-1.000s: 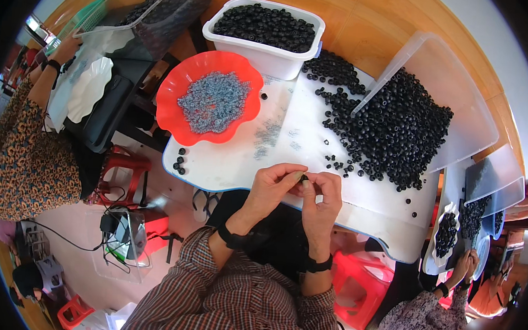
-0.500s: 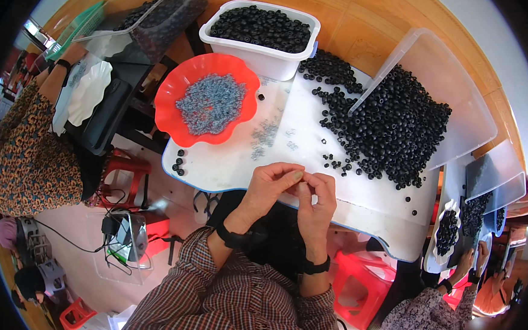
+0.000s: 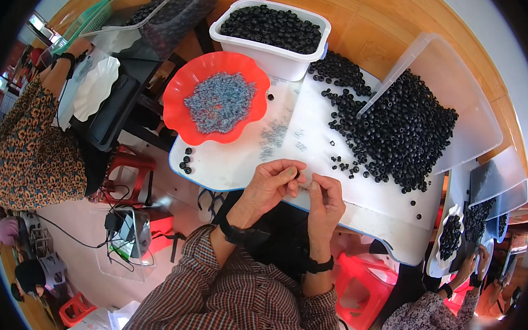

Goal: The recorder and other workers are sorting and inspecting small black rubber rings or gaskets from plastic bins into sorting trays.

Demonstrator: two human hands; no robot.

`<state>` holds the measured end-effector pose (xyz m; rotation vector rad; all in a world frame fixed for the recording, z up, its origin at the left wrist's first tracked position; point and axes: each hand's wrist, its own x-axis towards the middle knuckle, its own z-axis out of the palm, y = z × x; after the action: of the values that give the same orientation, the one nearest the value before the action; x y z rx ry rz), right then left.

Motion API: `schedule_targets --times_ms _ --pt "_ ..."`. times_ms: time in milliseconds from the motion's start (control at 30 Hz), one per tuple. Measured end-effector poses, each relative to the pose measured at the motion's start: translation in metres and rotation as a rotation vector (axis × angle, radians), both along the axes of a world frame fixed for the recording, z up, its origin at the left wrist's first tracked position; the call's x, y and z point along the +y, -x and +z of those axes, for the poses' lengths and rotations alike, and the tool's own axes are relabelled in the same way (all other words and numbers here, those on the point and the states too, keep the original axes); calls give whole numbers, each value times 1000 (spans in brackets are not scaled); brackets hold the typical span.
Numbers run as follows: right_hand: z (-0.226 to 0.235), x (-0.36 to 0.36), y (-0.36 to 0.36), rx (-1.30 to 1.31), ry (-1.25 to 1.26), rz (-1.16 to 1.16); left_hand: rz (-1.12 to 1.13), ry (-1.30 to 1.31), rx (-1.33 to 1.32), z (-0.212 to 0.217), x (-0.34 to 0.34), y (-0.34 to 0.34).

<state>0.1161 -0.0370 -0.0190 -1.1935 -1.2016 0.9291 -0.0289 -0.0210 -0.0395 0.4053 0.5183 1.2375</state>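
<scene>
Head view: the left hand has its grip narrowed on a small black piece near the desk's six o'clock edge; the right hand, toward its four o'clock, pinches narrowly, contents unclear. The piece looks light, probably stiff, perhaps slippery, hardly fragile; best taken by its rounded sides.

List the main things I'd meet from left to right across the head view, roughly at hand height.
A co-worker's patterned clothing, red stool, four loose black pieces, left hand, right hand, large heap of black pieces, white wavy-edged dish.
</scene>
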Motion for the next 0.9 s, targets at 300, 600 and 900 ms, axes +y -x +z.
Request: schedule_targets --times_ms 300,600,900 --pt "-2 1 0 8 -2 -4 4 46 -110 5 0 0" --pt "-6 -2 -4 -33 8 -23 -14 209 -15 27 17 -1" --pt "-5 -4 -10 -40 10 -34 356 -102 11 127 148 19"
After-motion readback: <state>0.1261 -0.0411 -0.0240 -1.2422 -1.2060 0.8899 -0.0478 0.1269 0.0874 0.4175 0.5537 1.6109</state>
